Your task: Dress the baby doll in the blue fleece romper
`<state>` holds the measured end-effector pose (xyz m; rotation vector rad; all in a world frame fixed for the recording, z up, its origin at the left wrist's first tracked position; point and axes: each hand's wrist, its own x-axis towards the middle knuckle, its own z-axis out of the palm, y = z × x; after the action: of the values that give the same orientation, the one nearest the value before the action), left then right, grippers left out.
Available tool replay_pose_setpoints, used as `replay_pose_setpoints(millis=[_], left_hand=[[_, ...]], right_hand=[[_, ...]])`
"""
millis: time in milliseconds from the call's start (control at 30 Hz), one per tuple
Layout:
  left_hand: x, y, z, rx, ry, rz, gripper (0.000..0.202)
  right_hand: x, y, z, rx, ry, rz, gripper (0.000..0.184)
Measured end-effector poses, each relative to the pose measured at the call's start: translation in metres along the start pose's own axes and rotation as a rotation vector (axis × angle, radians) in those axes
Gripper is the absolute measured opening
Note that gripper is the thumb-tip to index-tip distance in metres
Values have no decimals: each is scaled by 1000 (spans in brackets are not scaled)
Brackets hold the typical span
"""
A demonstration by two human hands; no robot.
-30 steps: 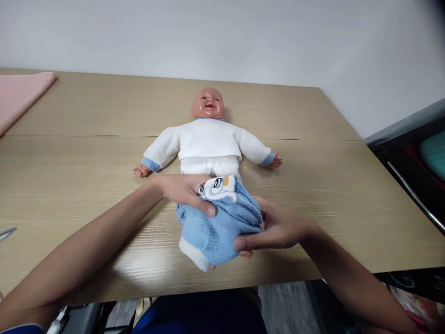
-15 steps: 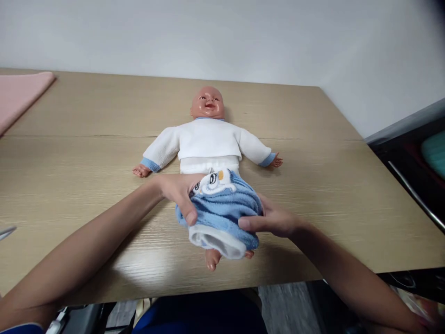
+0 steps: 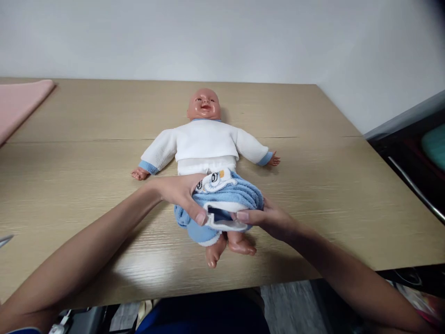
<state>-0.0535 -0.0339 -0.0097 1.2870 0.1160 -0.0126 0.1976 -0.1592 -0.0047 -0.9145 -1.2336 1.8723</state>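
Observation:
A baby doll (image 3: pixel 205 103) lies on its back, head toward the wall, in a white long-sleeved top (image 3: pixel 206 139) with blue cuffs. Over its lower body are blue terry pants (image 3: pixel 239 188) with a white cartoon face patch. One white-edged leg opening gapes upward between my hands. My left hand (image 3: pixel 182 192) is closed on the pants, its thumb at the left of that opening and its fingers hidden. My right hand (image 3: pixel 269 215) pinches the opening's right side, thumb on top. Below the cloth, the doll's bare feet (image 3: pixel 225 248) show on the table.
The wooden table (image 3: pixel 86 185) runs back to a pale wall. A folded pink cloth (image 3: pixel 22 104) lies at its far left. A pale pointed object (image 3: pixel 5 240) juts in at the left edge. Dark furniture (image 3: pixel 417 153) with a metal bar stands to the right.
The pants' white-edged leg opening has been lifted and turned up by my hands. More of the doll's feet now shows, along with a second blue leg on the left.

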Motion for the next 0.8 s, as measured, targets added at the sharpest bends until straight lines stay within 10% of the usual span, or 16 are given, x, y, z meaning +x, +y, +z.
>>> replay_pose_setpoints(millis=[500, 800], left_hand=[[11, 25, 37, 263, 533, -147, 18], [4, 0, 11, -90, 14, 17, 39]], right_hand=[[0, 7, 0, -288, 189, -104, 43], [-6, 15, 10, -199, 360, -142, 42]])
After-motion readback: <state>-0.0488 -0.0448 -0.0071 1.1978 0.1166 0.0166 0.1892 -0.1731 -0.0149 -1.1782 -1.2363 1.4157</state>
